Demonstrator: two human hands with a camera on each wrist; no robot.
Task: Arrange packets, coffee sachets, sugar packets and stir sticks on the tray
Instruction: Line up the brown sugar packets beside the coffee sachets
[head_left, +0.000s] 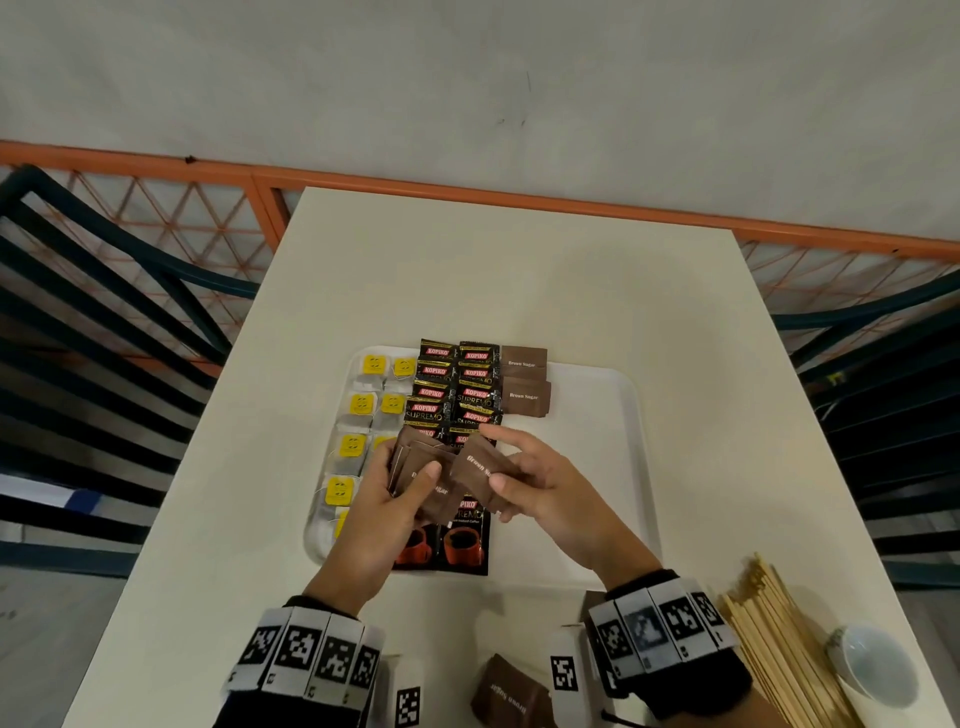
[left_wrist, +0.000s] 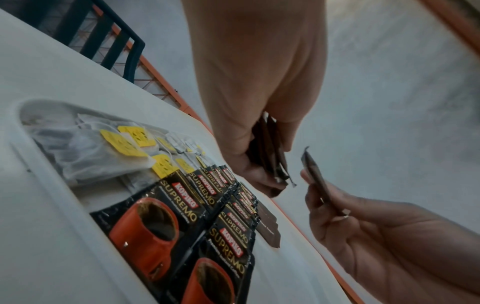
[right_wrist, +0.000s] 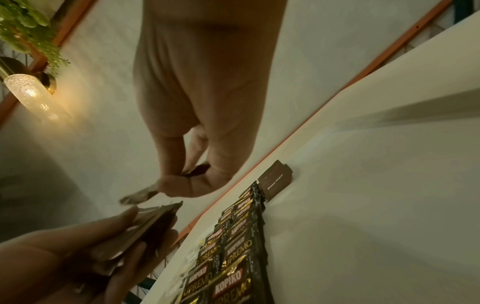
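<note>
A white tray (head_left: 597, 415) lies on the cream table. It carries tea bags (head_left: 362, 404) with yellow tags on the left, black coffee sachets (head_left: 475, 374) in two middle columns, and brown sugar packets (head_left: 523, 396) at the far right of those. Above the sachets my left hand (head_left: 410, 473) grips a stack of brown sugar packets (head_left: 415, 457), thumb on top. My right hand (head_left: 493, 460) pinches a single brown sugar packet (head_left: 475, 467) just right of the stack. The left wrist view shows the stack (left_wrist: 272, 156) edge-on and the single packet (left_wrist: 315, 174) apart from it.
Wooden stir sticks (head_left: 774, 639) lie in a pile at the near right, beside a small white bowl (head_left: 872, 665). A loose brown sugar packet (head_left: 511, 693) sits at the table's near edge. Dark slatted chairs (head_left: 104, 312) flank the table. The tray's right half is bare.
</note>
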